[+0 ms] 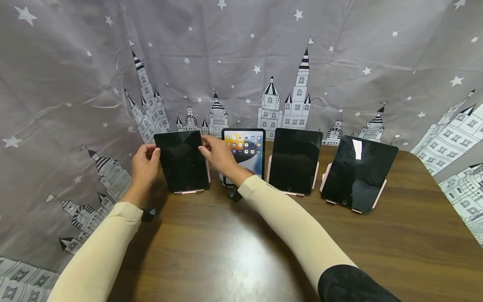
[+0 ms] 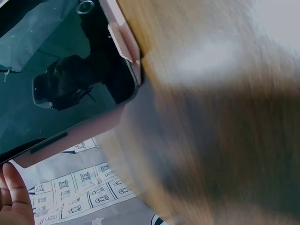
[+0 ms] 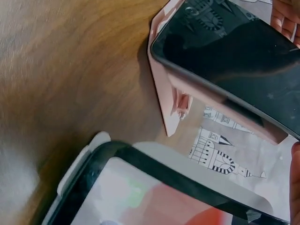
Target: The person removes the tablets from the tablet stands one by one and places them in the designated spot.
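A dark-screened tablet [image 1: 183,161] leans on a pink metal stand [image 3: 164,93] at the left end of a row. My left hand [image 1: 145,165] holds its left side edge, thumb at the front rim and fingers partly behind. On the opposite side, my right hand [image 1: 220,155] pinches the upper right edge. In the left wrist view, the stand's front lip [image 2: 123,42] hooks over the tablet's lower edge. Just right of it stands a second tablet [image 1: 256,161] with a lit screen of app icons, partly covered by my right hand and forearm.
Two more dark tablets, one upright [image 1: 297,161] and one turned at an angle [image 1: 358,174], rest on pink stands to the right. All stand on a brown wooden table [image 1: 211,251]. Behind and to the left hangs a grey curtain [image 1: 234,50] printed with castles and stars.
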{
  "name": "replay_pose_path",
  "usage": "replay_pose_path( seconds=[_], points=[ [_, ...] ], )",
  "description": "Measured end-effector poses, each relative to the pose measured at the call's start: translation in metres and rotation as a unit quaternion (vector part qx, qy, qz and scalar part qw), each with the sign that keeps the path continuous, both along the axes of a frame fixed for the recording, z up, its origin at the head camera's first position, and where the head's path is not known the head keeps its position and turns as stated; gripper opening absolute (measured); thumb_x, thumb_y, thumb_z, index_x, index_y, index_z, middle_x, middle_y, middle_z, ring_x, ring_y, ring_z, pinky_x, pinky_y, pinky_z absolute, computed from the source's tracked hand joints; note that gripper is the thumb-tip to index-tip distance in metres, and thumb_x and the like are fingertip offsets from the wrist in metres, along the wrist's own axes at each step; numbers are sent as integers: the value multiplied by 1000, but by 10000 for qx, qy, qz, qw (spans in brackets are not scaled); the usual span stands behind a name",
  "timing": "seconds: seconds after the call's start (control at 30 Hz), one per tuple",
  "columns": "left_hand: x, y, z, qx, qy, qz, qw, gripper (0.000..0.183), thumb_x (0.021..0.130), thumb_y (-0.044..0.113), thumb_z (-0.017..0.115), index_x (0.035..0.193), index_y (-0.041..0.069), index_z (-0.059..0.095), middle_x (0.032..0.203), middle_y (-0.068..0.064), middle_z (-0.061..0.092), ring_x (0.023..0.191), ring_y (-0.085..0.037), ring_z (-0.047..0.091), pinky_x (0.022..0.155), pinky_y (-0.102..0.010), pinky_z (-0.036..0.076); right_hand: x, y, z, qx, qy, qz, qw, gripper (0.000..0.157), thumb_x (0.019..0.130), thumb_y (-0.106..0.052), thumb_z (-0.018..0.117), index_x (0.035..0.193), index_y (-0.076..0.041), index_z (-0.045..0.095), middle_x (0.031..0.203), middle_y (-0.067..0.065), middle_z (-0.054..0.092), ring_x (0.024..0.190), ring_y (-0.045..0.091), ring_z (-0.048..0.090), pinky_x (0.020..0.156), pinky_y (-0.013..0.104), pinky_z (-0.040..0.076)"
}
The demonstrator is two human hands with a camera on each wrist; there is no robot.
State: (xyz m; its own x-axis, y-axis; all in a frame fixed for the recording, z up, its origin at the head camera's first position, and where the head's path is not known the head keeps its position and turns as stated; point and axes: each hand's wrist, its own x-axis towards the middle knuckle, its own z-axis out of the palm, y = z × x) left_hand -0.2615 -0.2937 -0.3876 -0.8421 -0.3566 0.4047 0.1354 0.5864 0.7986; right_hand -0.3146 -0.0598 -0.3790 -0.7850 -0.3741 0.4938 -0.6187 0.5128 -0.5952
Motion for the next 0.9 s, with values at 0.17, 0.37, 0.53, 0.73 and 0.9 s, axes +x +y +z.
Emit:
replay_pose_path(
  seconds=[0.17,0.37,0.53,0.73,0.9],
  points=[
    [5,0,-1,196,181,37,9996,28,102,17,56,117,-5,59,99,-12,60,80,-5,50,73,-18,41,5,-1,1,-207,53,58,9998,32,96,-16,66,125,-1,63,100,7,71,88,16,66,78,23,51],
    [8,2,-2,404,330,-4,9986,25,100,15,58,111,-8,59,91,-2,57,75,-1,50,69,-14,43,8,0,-3,-396,148,37,9991,28,96,-15,67,121,-2,64,99,7,71,87,15,66,77,20,50],
    [12,5,2,387,354,-68,9986,24,100,12,57,111,-9,58,92,-4,56,76,0,50,70,-13,43,12,-2,-4,-530,384,-60,9978,26,95,-13,68,117,0,64,98,8,71,84,16,66,76,21,51],
    [17,9,6,571,425,-90,9974,24,100,11,59,110,-10,57,90,2,53,77,-2,49,70,-14,42,15,-2,-5,-580,637,-188,9961,22,96,-13,67,113,0,63,96,8,71,82,16,65,75,23,51],
    [23,11,10,752,591,-214,9952,23,99,9,60,109,-11,58,86,9,53,74,1,50,67,-11,44,19,0,-5,-684,623,-162,9956,20,96,-13,66,111,-1,62,98,8,71,85,17,66,78,25,52]
  ],
)
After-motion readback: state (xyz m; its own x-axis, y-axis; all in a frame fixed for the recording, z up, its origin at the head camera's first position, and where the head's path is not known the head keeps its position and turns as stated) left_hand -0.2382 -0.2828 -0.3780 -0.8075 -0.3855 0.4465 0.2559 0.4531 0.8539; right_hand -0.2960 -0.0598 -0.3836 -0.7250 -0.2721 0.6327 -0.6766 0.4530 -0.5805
